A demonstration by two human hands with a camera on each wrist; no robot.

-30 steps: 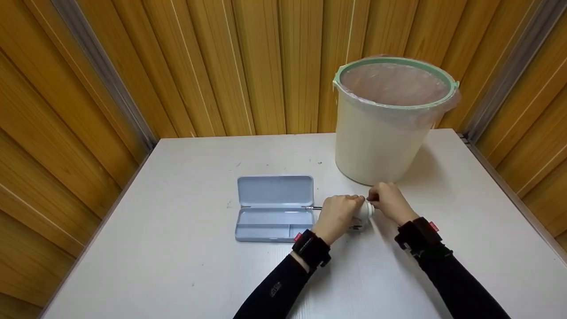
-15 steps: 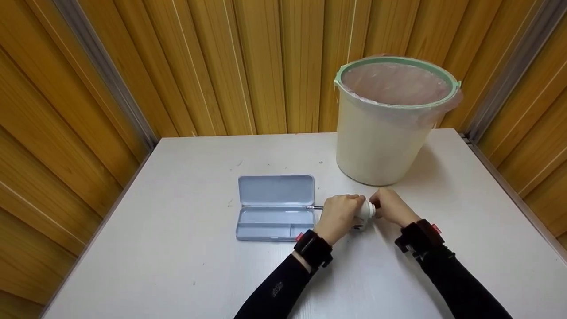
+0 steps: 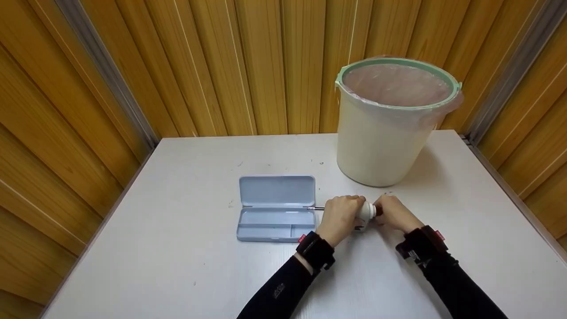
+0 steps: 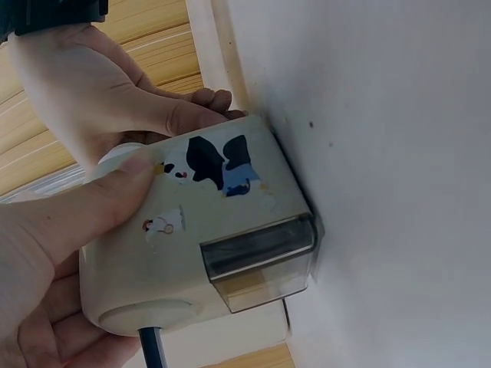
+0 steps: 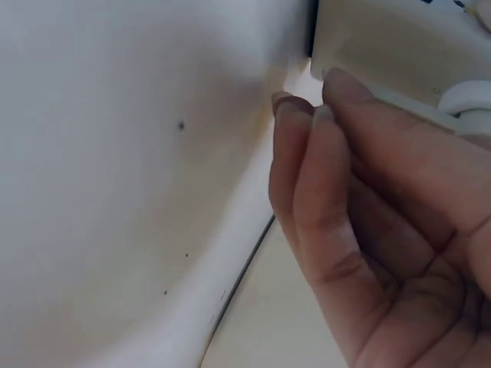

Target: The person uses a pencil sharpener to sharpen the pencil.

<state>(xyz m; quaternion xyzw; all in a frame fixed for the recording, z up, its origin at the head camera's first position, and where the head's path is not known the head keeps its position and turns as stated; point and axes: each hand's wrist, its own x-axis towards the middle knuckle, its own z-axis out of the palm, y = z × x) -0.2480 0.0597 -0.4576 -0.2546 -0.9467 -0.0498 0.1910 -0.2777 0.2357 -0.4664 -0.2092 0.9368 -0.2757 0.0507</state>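
My left hand [image 3: 341, 217] grips a white pencil sharpener [image 4: 176, 253] with bird pictures, its thumb across the face. A see-through shavings drawer [image 4: 261, 268] shows on that face. A dark pencil [image 4: 153, 349] sticks out of the sharpener's side; in the head view its end overlaps the edge of a blue pencil case [image 3: 277, 190]. At the sharpener's opposite side, my right hand [image 3: 394, 215] curls its fingers at the crank, whose handle is hidden by them. The white crank hub [image 5: 468, 100] shows beside those fingers in the right wrist view.
The pencil case lies with its lid up, showing a long slot and smaller compartments. A cream bin [image 3: 381, 141] with a green rim and plastic liner stands at the back right. Wood-patterned panels [image 3: 266, 66] enclose the white table [image 3: 155, 221].
My right hand has dropped and shifted slightly right at the crank, with its wrist turned a little. The left hand, sharpener and pencil stay nearly in place.
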